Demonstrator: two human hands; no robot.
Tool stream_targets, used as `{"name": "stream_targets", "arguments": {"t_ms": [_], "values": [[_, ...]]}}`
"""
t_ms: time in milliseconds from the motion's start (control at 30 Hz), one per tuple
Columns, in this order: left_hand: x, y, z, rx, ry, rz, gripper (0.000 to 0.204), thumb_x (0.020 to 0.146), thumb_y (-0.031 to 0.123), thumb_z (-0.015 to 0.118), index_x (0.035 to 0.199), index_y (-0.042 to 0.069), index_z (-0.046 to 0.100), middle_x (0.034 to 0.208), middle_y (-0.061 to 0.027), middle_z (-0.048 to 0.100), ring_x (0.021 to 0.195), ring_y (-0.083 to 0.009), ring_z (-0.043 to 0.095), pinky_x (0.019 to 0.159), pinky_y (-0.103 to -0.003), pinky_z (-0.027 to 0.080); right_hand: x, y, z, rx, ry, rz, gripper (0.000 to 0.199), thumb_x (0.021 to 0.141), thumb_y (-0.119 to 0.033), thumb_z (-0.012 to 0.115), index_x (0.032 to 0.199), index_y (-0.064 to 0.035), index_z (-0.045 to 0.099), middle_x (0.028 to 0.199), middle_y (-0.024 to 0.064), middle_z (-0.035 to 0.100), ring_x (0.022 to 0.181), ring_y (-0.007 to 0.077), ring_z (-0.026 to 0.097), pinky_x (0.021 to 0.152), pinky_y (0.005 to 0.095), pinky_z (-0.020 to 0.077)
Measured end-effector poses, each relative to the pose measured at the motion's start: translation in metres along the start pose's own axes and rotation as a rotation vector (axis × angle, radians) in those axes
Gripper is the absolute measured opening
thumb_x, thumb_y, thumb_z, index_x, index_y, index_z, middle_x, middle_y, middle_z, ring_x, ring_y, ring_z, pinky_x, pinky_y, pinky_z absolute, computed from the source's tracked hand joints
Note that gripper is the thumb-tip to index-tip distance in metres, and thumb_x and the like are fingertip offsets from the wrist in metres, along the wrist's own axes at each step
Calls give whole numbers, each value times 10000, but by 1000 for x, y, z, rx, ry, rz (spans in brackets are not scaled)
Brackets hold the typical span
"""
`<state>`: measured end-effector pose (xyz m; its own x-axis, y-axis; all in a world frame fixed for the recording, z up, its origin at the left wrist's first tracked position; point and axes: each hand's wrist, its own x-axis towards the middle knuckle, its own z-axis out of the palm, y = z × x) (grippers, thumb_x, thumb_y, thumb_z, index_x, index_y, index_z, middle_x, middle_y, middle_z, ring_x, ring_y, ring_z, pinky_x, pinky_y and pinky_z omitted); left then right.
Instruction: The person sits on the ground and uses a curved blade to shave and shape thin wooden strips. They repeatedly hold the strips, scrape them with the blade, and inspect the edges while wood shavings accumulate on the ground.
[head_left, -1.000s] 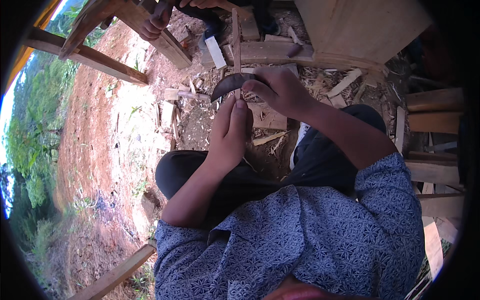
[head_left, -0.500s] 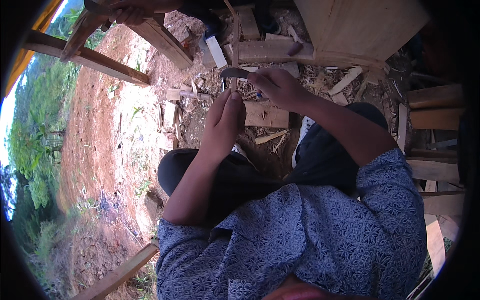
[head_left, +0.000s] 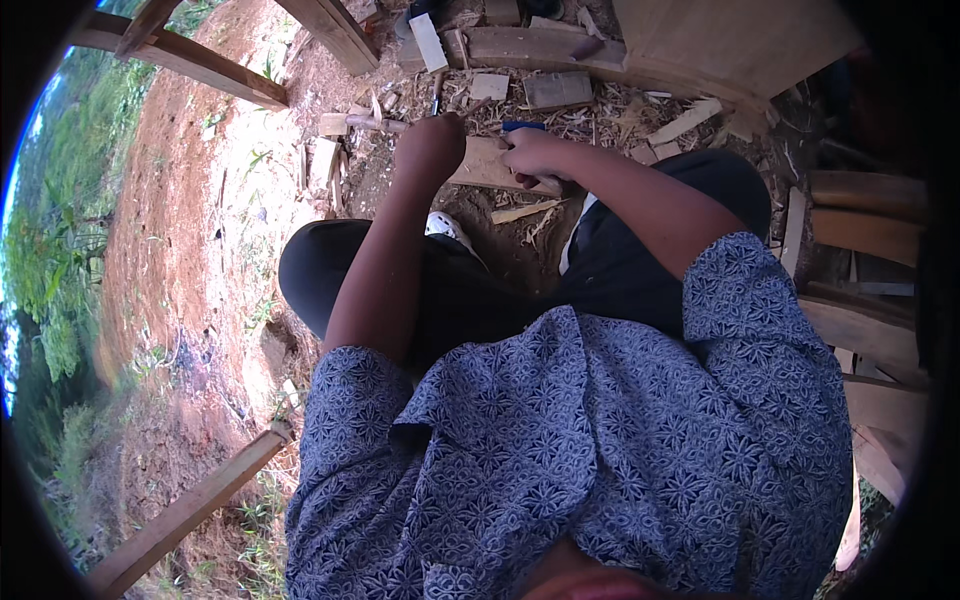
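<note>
My left hand (head_left: 430, 152) is closed in a fist above the ground in front of my knees. From its right side sticks out the thin end of a wooden strip (head_left: 478, 106); the rest of the strip is hidden. To the right, my right hand (head_left: 540, 158) is closed, its fingers curled near my right knee. A greyish knife blade (head_left: 547, 186) shows in part below those fingers, its handle hidden in the grip. Beneath both hands lies a flat wooden board (head_left: 482, 168). Just beyond the right hand is a blue object (head_left: 523, 126), partly covered.
Shavings and offcuts litter the ground, with a wood block (head_left: 558, 91) and a slim metal tool (head_left: 437, 92) among them. A timber beam (head_left: 520, 48) crosses beyond, beside a large wooden panel (head_left: 735, 45). Stacked planks (head_left: 868, 235) stand right; a timber frame (head_left: 330, 35) rises left.
My hands have come apart and nearer to me. The knife has left the strip and dropped toward my right knee. My view has shifted, and the other person's hand at upper left is out of sight.
</note>
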<state>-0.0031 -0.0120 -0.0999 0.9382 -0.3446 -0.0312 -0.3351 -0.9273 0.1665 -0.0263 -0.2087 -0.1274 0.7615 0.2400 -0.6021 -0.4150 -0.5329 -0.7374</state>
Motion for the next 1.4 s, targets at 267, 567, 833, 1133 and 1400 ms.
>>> {"name": "stream_targets", "arguments": {"t_ms": [267, 567, 833, 1133, 1400], "values": [[27, -51, 93, 16, -354, -60, 448, 1001, 448, 470, 1097, 91, 725, 1121, -211, 702, 1053, -402, 677, 931, -516, 523, 18, 56, 53, -152, 87, 53, 469, 869, -248, 602, 1307, -80, 597, 934, 182, 712, 806, 273, 721, 734, 400, 564], [43, -61, 133, -75, -250, 107, 301, 962, 244, 486, 983, 39, 705, 997, -227, 705, 955, -433, 676, 860, -521, 537, 16, 68, 63, -217, 333, -125, 513, 787, -227, 615, 1268, -50, 610, 1074, 254, 686, 1002, 383, 673, 875, 446, 521], [32, -47, 119, -414, 141, -105, 222, 930, 229, 581, 937, 42, 701, 893, -240, 707, 857, -430, 686, 782, -500, 542, 23, 49, 85, -71, 436, -297, 526, 779, -198, 608, 1282, -48, 598, 1062, 246, 677, 1017, 404, 653, 872, 458, 514], [11, -23, 70, -317, 184, -405, 290, 867, 331, 733, 972, 73, 652, 854, -140, 744, 819, -358, 713, 729, -473, 547, 29, 38, 100, -62, 418, -295, 389, 766, -201, 628, 1111, -21, 626, 1077, 261, 677, 1036, 410, 659, 897, 483, 522], [3, -35, 74, -346, 264, -298, 208, 881, 282, 696, 960, 90, 708, 923, -123, 750, 886, -347, 715, 783, -459, 549, 17, 29, 97, -85, 361, -223, 487, 763, -179, 621, 1229, -38, 612, 1049, 272, 681, 1007, 418, 660, 889, 481, 525]]}}
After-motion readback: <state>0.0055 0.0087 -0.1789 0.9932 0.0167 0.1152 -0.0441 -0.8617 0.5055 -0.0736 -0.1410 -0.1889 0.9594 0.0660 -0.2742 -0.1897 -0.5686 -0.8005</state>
